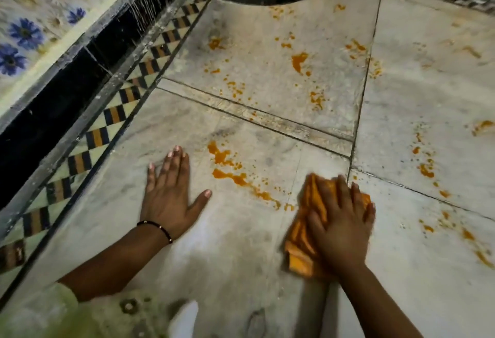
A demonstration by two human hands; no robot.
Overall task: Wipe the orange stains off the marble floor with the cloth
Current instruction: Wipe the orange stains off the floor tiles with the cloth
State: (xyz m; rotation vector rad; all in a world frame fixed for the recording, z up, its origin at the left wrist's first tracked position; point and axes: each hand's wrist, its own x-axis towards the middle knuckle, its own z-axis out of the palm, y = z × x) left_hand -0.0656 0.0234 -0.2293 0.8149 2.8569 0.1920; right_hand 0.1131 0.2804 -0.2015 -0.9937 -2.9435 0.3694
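Right hand (342,219) pressing a crumpled orange cloth (302,241) onto the pale grey marble floor (241,244).

The right hand's fingers (345,190) lie spread and nearly straight over the cloth, flattening it by a dark tile joint; the picture is blurred there. The left hand (171,193), a thin black bracelet (158,227) on its wrist, rests flat on the floor with fingers straight and thumb apart. Splattered orange stains (230,168) lie between the hands, with more scattered beyond. A checkered black-and-tan tile border (107,123) runs along the left.
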